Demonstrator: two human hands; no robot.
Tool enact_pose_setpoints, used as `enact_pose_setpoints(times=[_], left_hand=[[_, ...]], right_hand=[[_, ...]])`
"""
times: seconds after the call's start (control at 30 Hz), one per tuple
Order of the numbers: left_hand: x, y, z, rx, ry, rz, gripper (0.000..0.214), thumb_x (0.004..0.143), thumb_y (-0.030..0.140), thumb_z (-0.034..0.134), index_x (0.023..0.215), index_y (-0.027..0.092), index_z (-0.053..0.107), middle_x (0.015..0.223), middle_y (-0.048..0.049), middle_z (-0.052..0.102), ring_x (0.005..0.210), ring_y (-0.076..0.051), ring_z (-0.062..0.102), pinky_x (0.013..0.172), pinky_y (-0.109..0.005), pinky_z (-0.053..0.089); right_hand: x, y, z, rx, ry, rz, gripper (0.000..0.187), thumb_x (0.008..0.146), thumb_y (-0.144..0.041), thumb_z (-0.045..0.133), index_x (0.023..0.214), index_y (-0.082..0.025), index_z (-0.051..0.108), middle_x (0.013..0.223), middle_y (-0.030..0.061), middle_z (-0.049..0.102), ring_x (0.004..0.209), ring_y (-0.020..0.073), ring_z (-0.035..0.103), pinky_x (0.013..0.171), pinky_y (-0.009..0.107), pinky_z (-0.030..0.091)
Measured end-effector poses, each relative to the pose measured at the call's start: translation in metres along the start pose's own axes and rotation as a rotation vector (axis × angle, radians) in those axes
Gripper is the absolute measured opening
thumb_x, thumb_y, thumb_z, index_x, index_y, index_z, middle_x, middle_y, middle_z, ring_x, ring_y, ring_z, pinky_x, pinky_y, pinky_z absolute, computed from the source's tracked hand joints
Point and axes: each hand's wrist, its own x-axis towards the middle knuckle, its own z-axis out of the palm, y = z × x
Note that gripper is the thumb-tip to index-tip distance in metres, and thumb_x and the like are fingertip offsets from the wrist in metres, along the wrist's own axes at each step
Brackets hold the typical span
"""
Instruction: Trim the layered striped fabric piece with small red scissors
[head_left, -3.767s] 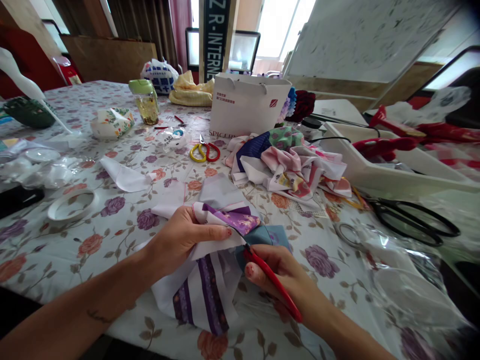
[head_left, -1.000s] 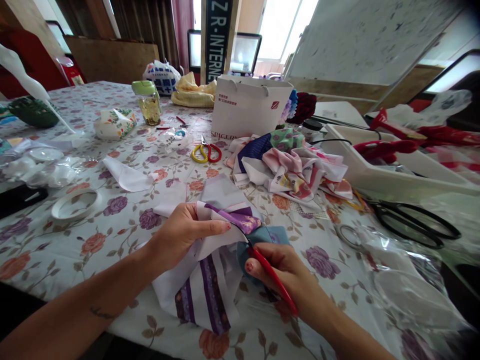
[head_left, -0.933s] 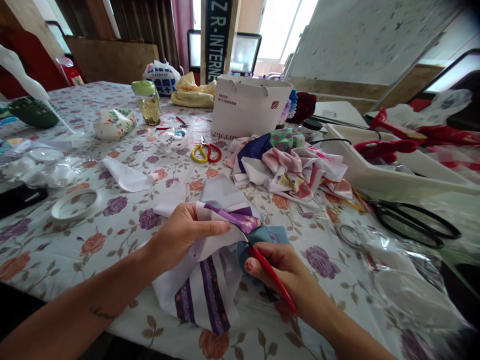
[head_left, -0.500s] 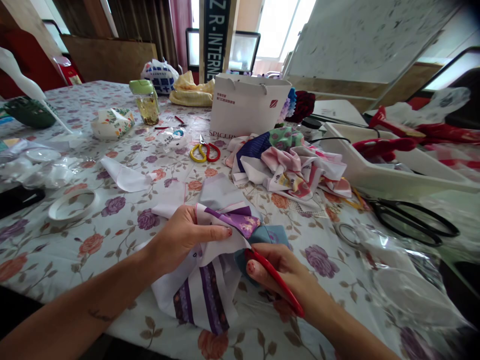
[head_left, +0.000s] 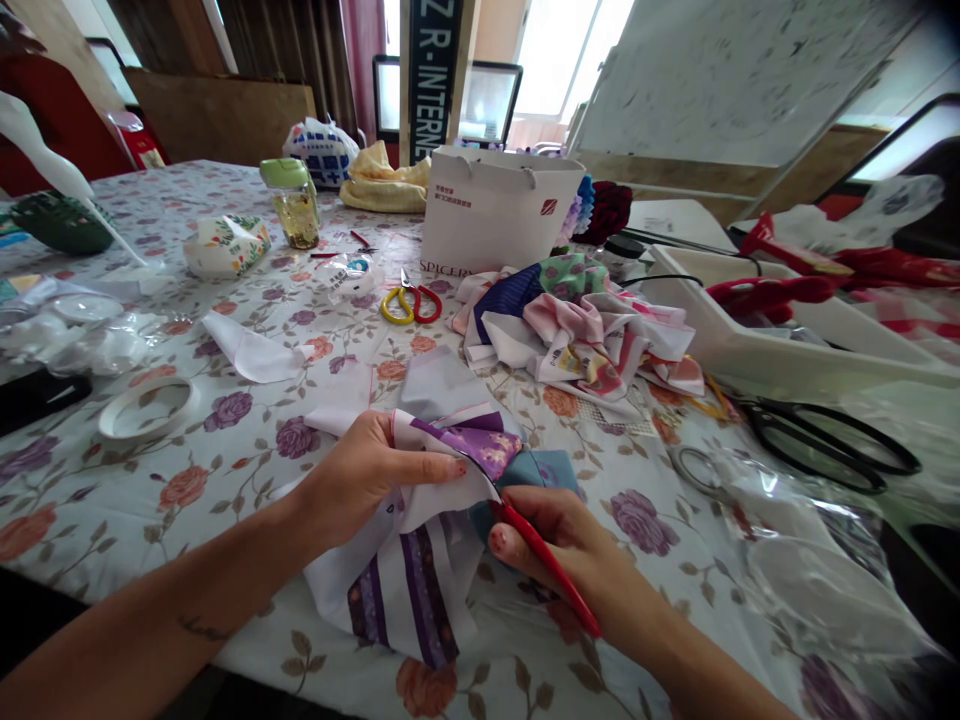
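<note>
My left hand (head_left: 367,465) pinches a piece of white and purple fabric (head_left: 484,445) between thumb and fingers, raised over the table. In my right hand (head_left: 574,545) is a pair of red-handled scissors (head_left: 555,570), their dark blade lying along the fabric's edge close to my left thumb. Part of the grip is hidden by my fingers. Beneath the hands hangs a white cloth with purple patterned stripes (head_left: 416,590). A blue fabric piece (head_left: 544,470) lies just behind my right hand.
Beyond the hands lie a crumpled heap of fabric scraps (head_left: 577,320) and small yellow-and-red-handled scissors (head_left: 409,300). Large black scissors (head_left: 832,435) rest by a white bin (head_left: 787,360) at right. A tape roll (head_left: 146,408) is at left; a white paper bag (head_left: 499,210) stands behind.
The scissors' handle has shifted slightly down and left, and more of the dark blade shows along the fabric edge. My left hand keeps its hold on the fabric.
</note>
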Motion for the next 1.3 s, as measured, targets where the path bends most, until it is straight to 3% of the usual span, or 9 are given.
enact_pose_setpoints(times=[1.3], left_hand=[[-0.002,0.0022,0.0007,0.049,0.059,-0.009,0.011,0.064,0.021,0.084,0.063,0.013,0.077,0.059,-0.0035,0.073,0.053,-0.014,0.063,0.053,-0.023,0.044]], right_hand=[[0.0018,0.0019,0.0021,0.034,0.019,-0.011,0.058,0.07,-0.066,0.073,0.058,-0.021,0.038,0.047,-0.0094,0.029,0.037,0.0044,0.025,0.034,0.021,0.013]])
